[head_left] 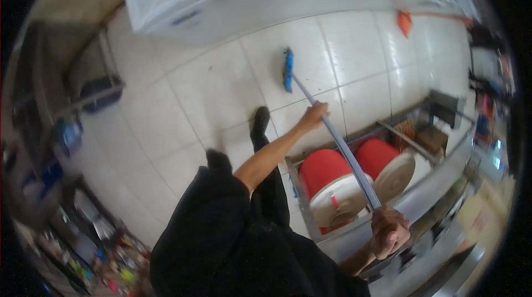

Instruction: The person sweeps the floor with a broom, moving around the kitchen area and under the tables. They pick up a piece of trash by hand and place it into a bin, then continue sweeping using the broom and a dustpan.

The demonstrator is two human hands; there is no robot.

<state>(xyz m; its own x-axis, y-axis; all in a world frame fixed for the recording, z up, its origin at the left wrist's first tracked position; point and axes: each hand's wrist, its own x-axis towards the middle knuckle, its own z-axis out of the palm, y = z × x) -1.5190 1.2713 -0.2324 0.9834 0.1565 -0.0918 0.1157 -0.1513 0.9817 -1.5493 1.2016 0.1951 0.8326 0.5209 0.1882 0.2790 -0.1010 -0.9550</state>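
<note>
Both hands are clamped on the long grey handle of a broom (332,133): the left hand (313,115) grips it partway down with the arm stretched forward, and the right hand (390,231) is closed round its upper end, close to the body. The broom's blue head (287,69) rests on the white tiled floor (210,86) ahead of a dark shoe (259,121), below a white cabinet (266,3). Under the handle, two red rolls (327,178) lie side by side in a metal-framed rack (413,144).
</note>
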